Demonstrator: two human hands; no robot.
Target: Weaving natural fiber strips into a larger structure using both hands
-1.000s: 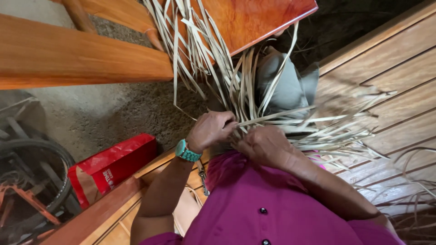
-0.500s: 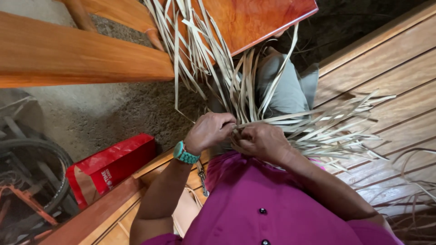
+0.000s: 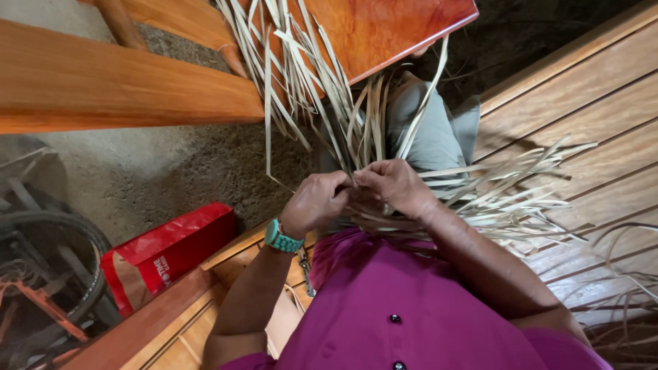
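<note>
A red bag [image 3: 168, 250] lies on the ground beside a wheel [image 3: 51, 274], under a wooden bench [image 3: 116, 85].

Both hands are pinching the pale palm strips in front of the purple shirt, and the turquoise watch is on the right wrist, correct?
Not quite: the turquoise watch is on the left wrist, not the right, as the head view shows. The rest holds: the left hand and the right hand both pinch the pale palm strips in front of the purple shirt.
</note>
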